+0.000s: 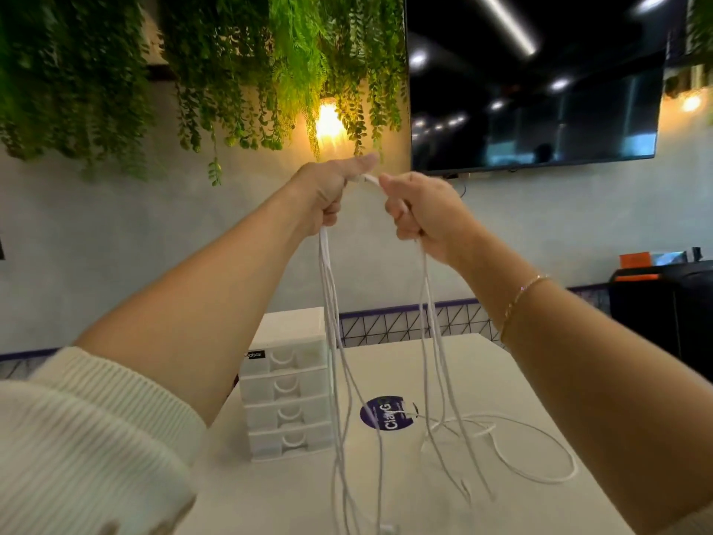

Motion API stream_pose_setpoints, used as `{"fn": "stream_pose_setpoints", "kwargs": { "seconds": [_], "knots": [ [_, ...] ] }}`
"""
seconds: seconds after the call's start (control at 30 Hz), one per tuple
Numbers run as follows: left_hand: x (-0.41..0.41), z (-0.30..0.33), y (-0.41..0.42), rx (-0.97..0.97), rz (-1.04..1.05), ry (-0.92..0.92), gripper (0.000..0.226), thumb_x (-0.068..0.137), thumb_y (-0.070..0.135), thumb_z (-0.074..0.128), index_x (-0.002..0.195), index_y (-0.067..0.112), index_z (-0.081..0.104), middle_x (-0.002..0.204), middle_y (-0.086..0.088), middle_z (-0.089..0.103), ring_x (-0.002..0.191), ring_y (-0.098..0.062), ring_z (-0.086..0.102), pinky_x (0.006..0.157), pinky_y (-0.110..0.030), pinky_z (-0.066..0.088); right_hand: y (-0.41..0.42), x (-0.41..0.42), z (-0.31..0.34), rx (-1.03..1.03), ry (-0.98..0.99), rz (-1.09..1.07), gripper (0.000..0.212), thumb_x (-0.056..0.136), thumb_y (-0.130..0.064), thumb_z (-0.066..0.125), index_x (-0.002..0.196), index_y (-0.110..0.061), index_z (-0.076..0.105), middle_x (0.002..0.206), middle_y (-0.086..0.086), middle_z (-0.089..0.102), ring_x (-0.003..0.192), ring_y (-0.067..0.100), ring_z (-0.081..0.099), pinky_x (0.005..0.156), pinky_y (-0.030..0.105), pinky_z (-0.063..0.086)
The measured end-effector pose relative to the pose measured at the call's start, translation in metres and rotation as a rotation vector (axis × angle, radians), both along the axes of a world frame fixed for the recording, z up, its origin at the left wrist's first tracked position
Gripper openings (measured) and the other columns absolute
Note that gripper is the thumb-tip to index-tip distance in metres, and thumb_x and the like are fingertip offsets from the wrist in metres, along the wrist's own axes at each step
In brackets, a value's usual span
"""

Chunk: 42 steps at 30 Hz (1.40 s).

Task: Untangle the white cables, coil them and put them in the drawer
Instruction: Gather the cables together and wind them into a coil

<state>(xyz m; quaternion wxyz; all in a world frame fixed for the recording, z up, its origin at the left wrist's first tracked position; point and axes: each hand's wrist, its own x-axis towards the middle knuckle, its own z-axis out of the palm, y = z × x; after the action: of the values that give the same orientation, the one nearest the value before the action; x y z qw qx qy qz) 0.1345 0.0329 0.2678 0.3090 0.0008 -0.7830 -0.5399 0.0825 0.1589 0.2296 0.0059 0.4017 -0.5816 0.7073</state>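
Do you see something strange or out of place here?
Nothing looks damaged or spilled. The white cables hang from the left hand and right hand, their lower ends lying loose on the table. The drawers are shut.

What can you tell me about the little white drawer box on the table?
The drawer box is a small white plastic tower with four see-through drawers stacked one above another, all shut, each with a curved handle. A small black label sits at its top left corner. It stands upright on the white table, left of the hanging white cables. No hand touches it.
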Motion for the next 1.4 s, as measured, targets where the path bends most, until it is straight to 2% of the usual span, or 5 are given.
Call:
{"fn": "stream_pose_setpoints", "kwargs": {
  "seconds": [0.2, 0.47, 1.0, 1.23, 1.4],
  "knots": [
    [0.0, 0.003, -0.024, 0.236, 0.195, 0.125, 0.024, 0.079, 0.031, 0.069, 0.099, 0.019, 0.066, 0.06, 0.005, 0.032, 0.04, -0.01, 0.023, 0.035, -0.013, 0.02, 0.002, -0.003, -0.061, 0.103, -0.01, 0.1, 0.011, 0.093, -0.011, 0.051, 0.082, -0.009, 0.048, 0.056, -0.002, 0.05, 0.038, 0.006, 0.033, 0.034, 0.013, 0.029],
    [0.003, 0.009, -0.044, 0.384, 0.323, 0.189, 0.021, 0.081, 0.024, 0.063, 0.069, 0.019, 0.047, 0.07, 0.004, 0.039, 0.052, -0.01, 0.029, 0.043, -0.019, 0.028, 0.003, -0.023, -0.123, 0.206, 0.007, 0.16, 0.007, 0.095, -0.005, 0.046, 0.094, -0.008, 0.052, 0.068, 0.005, 0.057, 0.037, 0.007, 0.036, 0.035, 0.016, 0.031],
    [-0.001, 0.002, -0.069, 0.465, 0.354, 0.248, 0.021, 0.084, 0.023, 0.06, 0.069, 0.017, 0.046, 0.064, 0.003, 0.039, 0.048, -0.008, 0.029, 0.036, -0.015, 0.023, 0.064, -0.079, -0.254, 0.903, 0.122, -0.383, 0.026, 0.096, -0.007, 0.044, 0.109, -0.027, 0.054, 0.072, -0.006, 0.055, 0.054, 0.005, 0.043, 0.048, 0.01, 0.036],
    [0.001, 0.007, -0.072, 0.488, 0.368, 0.27, 0.02, 0.083, 0.025, 0.06, 0.07, 0.018, 0.046, 0.066, 0.003, 0.038, 0.049, -0.008, 0.03, 0.038, -0.016, 0.025, 0.099, -0.098, -0.287, 1.277, 0.29, -0.552, 0.023, 0.096, -0.034, 0.045, 0.088, -0.024, 0.064, 0.089, -0.003, 0.048, 0.092, 0.015, 0.049, 0.065, 0.019, 0.029],
    [0.005, 0.017, -0.081, 0.422, 0.359, 0.237, 0.013, 0.083, 0.027, 0.061, 0.083, 0.017, 0.053, 0.068, 0.003, 0.037, 0.048, -0.008, 0.027, 0.035, -0.011, 0.023, 0.103, -0.082, -0.264, 1.462, 0.155, -0.338, 0.023, 0.087, -0.025, 0.06, 0.073, -0.043, 0.059, 0.105, -0.012, 0.062, 0.096, 0.003, 0.056, 0.075, 0.008, 0.036]
  ]
}}
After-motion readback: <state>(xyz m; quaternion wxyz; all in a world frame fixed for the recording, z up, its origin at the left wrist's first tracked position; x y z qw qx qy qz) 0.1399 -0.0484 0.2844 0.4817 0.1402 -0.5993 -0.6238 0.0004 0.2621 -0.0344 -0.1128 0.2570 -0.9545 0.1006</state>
